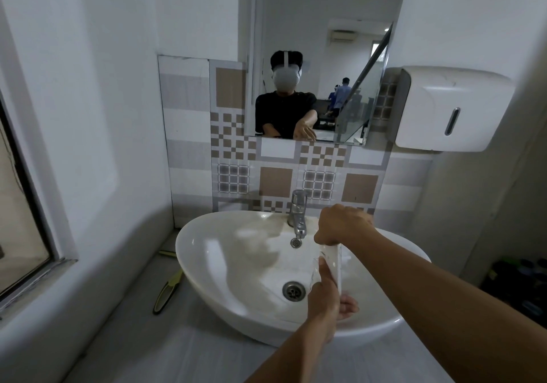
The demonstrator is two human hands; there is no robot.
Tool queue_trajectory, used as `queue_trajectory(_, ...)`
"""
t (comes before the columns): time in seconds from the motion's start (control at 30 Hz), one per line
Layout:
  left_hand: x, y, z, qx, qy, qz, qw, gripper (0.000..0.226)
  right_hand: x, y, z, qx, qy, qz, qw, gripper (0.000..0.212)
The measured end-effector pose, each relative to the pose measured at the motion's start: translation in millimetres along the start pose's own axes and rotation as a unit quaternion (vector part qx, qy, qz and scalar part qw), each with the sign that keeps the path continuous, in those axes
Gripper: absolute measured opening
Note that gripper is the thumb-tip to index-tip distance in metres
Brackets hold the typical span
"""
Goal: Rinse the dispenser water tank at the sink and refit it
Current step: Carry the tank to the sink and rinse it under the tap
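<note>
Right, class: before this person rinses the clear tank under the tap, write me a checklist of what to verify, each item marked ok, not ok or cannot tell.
1. Both hands grip the water tank: ok. The right hand holds its top end, the left hand its lower end.
2. Tank is over the basin, so spills land inside: ok.
3. Tank sits under the tap spout: not ok, it is off to the right of it.
4. Water is running: not ok, no stream shows.
5. Drain is unblocked: ok, the grate is bare.
6. Tank opening faces the spout: cannot tell, the clear plastic is too blurred.
</note>
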State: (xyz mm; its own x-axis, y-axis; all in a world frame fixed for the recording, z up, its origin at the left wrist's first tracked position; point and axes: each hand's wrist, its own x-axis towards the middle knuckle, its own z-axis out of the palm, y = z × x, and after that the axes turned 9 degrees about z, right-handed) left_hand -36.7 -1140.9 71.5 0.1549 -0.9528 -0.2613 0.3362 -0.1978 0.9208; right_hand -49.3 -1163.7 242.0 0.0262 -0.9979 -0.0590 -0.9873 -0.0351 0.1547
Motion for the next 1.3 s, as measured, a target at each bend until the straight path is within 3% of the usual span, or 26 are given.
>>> queue_trajectory(0.6, -5.7, 5.3, -0.8, -0.012, -0.008, -0.014, 1.0, 0.09, -1.8, -6.4, -1.7, -0.042, 0.007, -0.017, 0.999, 0.039)
queue_trajectory(1.1, -5.9, 5.0, -0.7, -0.015, -0.001, -0.001, 1.0, 0.074, -2.5, -11.3, -1.7, -0.048, 0.017, -0.021, 0.998, 0.041)
queue_trajectory(1.3, -3.5, 4.1, 0.3, -0.009, -0.001, -0.011, 1.0, 0.091, -1.6, -12.8, -1.3, -0.053, 0.019, -0.027, 0.998, 0.039)
